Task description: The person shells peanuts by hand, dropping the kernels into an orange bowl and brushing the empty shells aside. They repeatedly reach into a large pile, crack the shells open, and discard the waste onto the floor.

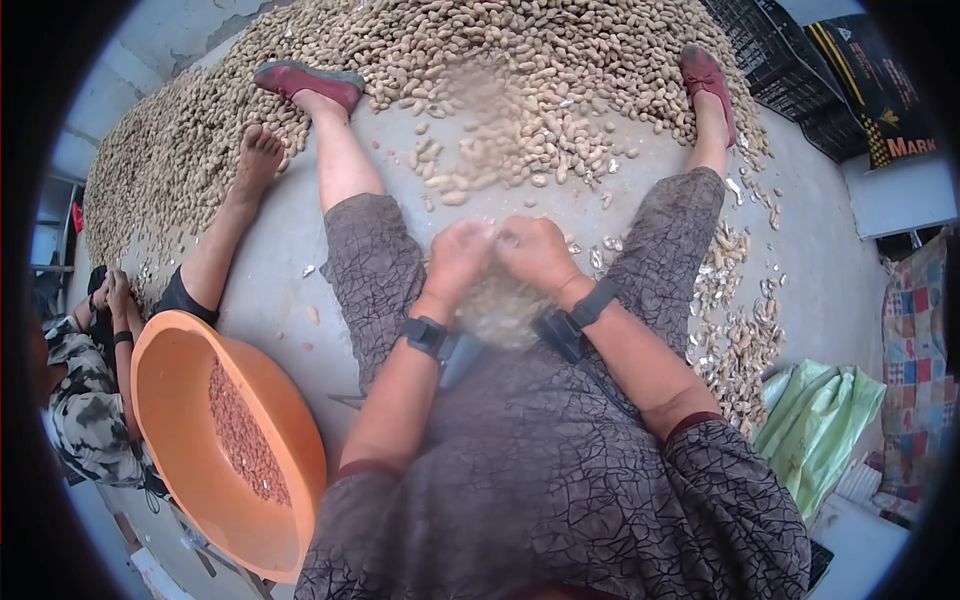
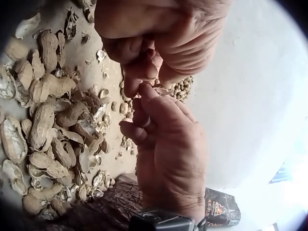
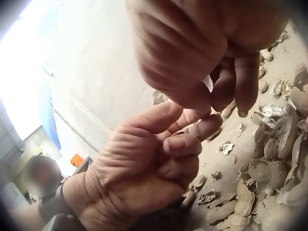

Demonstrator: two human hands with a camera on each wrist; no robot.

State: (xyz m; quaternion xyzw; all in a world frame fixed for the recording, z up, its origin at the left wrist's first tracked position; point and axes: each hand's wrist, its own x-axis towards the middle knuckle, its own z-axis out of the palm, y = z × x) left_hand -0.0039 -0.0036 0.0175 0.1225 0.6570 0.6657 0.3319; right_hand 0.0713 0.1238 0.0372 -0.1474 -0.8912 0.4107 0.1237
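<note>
In the head view, the left hand (image 1: 462, 262) and right hand (image 1: 538, 258) meet fingertip to fingertip between the legs. Both have curled fingers in the wrist views. The left hand (image 3: 144, 159) holds a small brown peanut piece (image 3: 178, 134) among its fingers. A pale shell bit (image 3: 208, 83) shows in the right hand (image 3: 207, 53), which pinches at the left fingertips. From the left wrist, a thin brownish shell piece (image 2: 164, 90) shows where the left hand (image 2: 163, 33) and right hand (image 2: 175, 149) touch. Broken shells (image 2: 43, 125) lie beneath them.
A large heap of unshelled peanuts (image 1: 450, 50) spreads across the floor ahead. An orange tub (image 1: 165, 400) with reddish kernels (image 1: 240, 430) stands at left, beside another seated person (image 1: 95, 420). Shells (image 1: 735, 330) and a green sack (image 1: 815, 425) lie at right; black crates (image 1: 770, 60) are beyond.
</note>
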